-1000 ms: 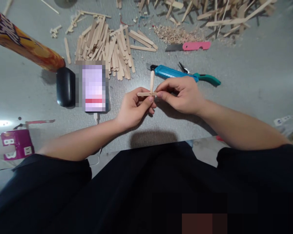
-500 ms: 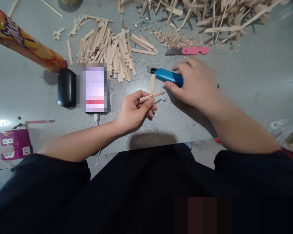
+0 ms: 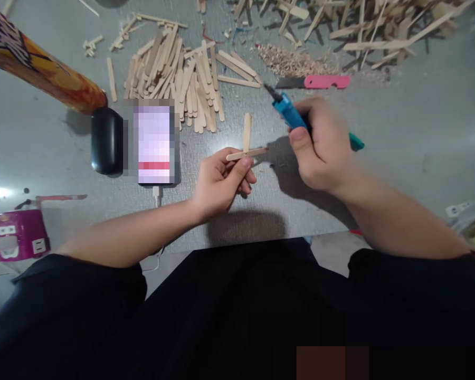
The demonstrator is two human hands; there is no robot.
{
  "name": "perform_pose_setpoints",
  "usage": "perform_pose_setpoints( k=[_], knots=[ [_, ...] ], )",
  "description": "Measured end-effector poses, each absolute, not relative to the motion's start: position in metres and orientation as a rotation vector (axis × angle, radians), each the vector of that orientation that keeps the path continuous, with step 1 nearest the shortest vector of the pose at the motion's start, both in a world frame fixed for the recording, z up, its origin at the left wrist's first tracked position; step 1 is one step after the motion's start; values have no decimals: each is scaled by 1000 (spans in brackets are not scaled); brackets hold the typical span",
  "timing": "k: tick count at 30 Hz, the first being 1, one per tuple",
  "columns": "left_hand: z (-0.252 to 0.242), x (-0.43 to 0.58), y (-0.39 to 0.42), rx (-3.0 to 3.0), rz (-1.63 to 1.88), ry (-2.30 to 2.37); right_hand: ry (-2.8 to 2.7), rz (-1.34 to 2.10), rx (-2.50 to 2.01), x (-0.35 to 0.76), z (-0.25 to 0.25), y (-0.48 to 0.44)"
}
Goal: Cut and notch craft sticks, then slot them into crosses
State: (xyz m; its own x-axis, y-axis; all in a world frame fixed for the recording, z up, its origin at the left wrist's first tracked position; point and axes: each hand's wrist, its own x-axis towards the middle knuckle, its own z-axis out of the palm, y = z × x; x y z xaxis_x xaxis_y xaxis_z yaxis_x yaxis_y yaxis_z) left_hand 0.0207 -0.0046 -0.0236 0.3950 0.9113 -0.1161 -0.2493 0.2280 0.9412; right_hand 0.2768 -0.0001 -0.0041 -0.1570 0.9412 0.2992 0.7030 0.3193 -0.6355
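Note:
In the head view, my left hand (image 3: pixel 225 179) pinches a small piece of crossed wooden sticks (image 3: pixel 247 134), one upright and one lying across its lower end. To its right, my right hand (image 3: pixel 320 145) is wrapped round a blue utility knife (image 3: pixel 291 112), whose dark tip points up and left, away from the sticks. A green object (image 3: pixel 356 141) shows just behind the right hand. Beyond the hands lies a pile of flat wooden sticks (image 3: pixel 200 95).
A pink-handled blade (image 3: pixel 328 82) lies beside wood shavings (image 3: pixel 296 62). Further back is a heap of joined sticks (image 3: pixel 364 31). At left are a blurred-out phone (image 3: pixel 154 142), a black case (image 3: pixel 106 141), an orange tube (image 3: pixel 43 63) and a purple socket box (image 3: pixel 19 235).
My right hand has closed round the blue knife and lifted and turned it, so its tip now points up and left. My left hand still holds the crossed sticks.

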Motion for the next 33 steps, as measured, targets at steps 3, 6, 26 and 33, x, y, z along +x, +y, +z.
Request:
perform_pose_setpoints(
  k=[3,6,26,33],
  knots=[
    [-23,20,-6,1051,933,806,-1814,674,-1441,268,0,-10],
    [-23,19,-7,1063,924,818,-1738,605,-1479,268,-3,-7],
    [-26,15,1,941,860,704,-1678,629,-1417,284,-10,21],
    [-24,15,3,952,789,647,-1559,1192,-1272,249,7,-7]
  ],
)
